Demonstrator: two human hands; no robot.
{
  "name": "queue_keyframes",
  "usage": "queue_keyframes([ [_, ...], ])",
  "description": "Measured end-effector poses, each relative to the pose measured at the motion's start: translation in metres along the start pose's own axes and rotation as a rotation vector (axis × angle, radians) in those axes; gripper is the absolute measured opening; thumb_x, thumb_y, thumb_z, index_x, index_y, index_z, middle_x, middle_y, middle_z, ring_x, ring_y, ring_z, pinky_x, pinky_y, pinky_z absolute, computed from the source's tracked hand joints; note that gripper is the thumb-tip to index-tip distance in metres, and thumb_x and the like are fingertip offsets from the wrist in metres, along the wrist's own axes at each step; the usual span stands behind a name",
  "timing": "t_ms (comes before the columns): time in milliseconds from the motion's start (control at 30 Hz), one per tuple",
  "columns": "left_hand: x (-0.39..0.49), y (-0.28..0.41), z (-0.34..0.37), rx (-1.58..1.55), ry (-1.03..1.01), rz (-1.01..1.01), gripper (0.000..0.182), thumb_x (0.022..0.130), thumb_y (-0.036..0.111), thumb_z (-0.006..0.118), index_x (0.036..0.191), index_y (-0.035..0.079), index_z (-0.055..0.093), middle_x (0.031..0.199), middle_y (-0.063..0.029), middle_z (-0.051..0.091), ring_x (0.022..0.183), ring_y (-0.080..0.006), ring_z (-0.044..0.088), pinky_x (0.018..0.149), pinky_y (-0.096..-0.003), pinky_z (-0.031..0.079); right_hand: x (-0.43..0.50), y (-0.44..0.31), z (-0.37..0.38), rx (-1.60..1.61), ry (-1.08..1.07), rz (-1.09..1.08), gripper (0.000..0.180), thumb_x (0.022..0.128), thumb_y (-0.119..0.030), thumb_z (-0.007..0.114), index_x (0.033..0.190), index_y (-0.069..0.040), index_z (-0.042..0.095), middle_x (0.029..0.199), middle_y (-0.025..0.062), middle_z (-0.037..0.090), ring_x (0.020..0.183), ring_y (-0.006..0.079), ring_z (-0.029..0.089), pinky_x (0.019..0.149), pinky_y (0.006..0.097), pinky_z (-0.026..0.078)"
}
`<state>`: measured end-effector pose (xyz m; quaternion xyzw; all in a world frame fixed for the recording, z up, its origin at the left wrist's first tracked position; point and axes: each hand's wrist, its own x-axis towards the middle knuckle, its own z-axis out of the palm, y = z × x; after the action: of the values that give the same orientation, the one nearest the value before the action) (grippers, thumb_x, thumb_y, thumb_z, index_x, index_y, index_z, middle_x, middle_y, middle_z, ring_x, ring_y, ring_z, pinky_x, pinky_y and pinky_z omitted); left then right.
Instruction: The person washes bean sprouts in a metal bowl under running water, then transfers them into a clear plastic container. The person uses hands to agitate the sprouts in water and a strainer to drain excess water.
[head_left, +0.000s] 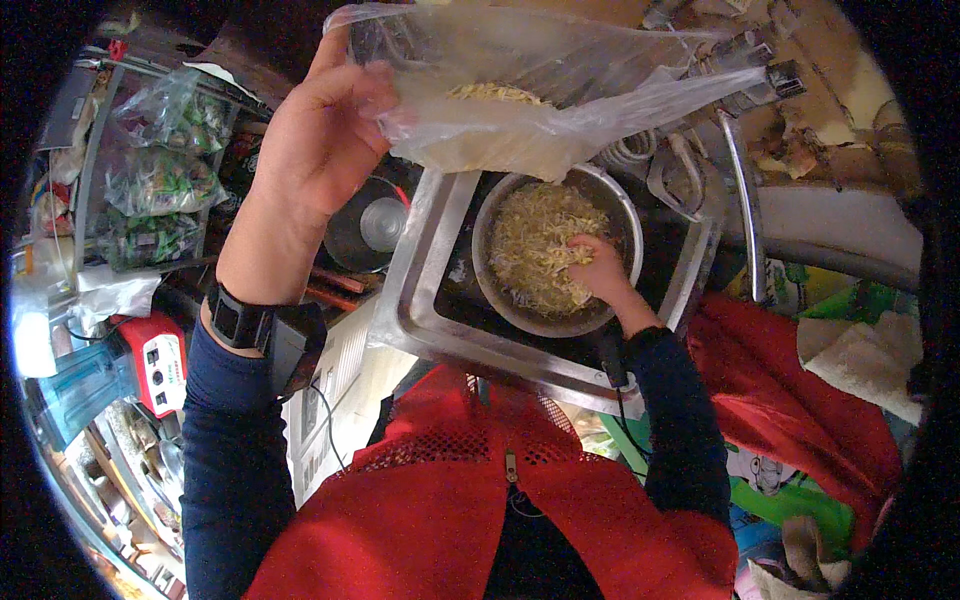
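My left hand (330, 127) is raised at the upper left, with its fingers on the rim of a clear plastic bag (487, 142). Pale yellowish bean sprouts (499, 94) show inside the bag, whose right end reaches metal fittings (784, 79). Below it, a round metal pot (517, 324) holds a mass of bean sprouts (532, 240), apparently in liquid. My right hand (602, 274) is inside the pot at its right side, its fingers curled around some sprouts. The fingertips are partly hidden among them.
The pot sits within a stainless-steel sink (424, 255) in front of me. A curved metal bar (742, 210) rises at its right. Left of the sink stands a dark round vessel (341, 240). Bagged greens (165, 180) sit on a rack farther left, above a red-and-white device (157, 367).
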<state>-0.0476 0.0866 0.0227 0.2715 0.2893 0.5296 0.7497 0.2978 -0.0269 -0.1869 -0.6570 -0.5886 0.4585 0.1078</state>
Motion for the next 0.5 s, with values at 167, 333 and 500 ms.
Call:
queue_keyframes([
  [167, -0.011, -0.006, 0.01, 0.005, 0.062, -0.01, 0.076, 0.074, -0.007, 0.049, 0.139, 0.027, 0.028, 0.092, -0.0052, 0.05, 0.072, -0.015, 0.05, 0.07, -0.035, 0.046, -0.031, -0.032, -0.046, 0.569, 0.013, 0.196, 0.038, 0.064, 0.001, 0.069, 0.1, -0.006, 0.058, 0.091, 0.0047, 0.058, 0.079, 0.0148, 0.057, 0.068, 0.0292, 0.048],
  [333, -0.023, -0.011, 0.024, 0.136, 0.129, -0.021, 0.099, 0.068, -0.015, 0.048, 0.146, 0.031, 0.008, 0.107, -0.0049, 0.045, 0.081, -0.0142, 0.049, 0.071, -0.03, 0.045, -0.067, -0.075, -0.088, 0.804, 0.071, 0.268, 0.054, 0.067, 0.007, 0.067, 0.116, -0.008, 0.05, 0.092, 0.009, 0.062, 0.075, 0.018, 0.063, 0.063, 0.0308, 0.051],
  [500, -0.033, -0.009, 0.033, 0.213, 0.079, -0.01, 0.105, 0.066, -0.016, 0.049, 0.146, 0.029, -0.002, 0.123, -0.0082, 0.043, 0.098, -0.0187, 0.051, 0.077, -0.0291, 0.046, -0.094, -0.11, -0.11, 0.872, 0.114, 0.229, 0.054, 0.063, 0.005, 0.068, 0.113, -0.008, 0.051, 0.089, 0.0118, 0.062, 0.069, 0.0214, 0.063, 0.06, 0.0347, 0.053],
])
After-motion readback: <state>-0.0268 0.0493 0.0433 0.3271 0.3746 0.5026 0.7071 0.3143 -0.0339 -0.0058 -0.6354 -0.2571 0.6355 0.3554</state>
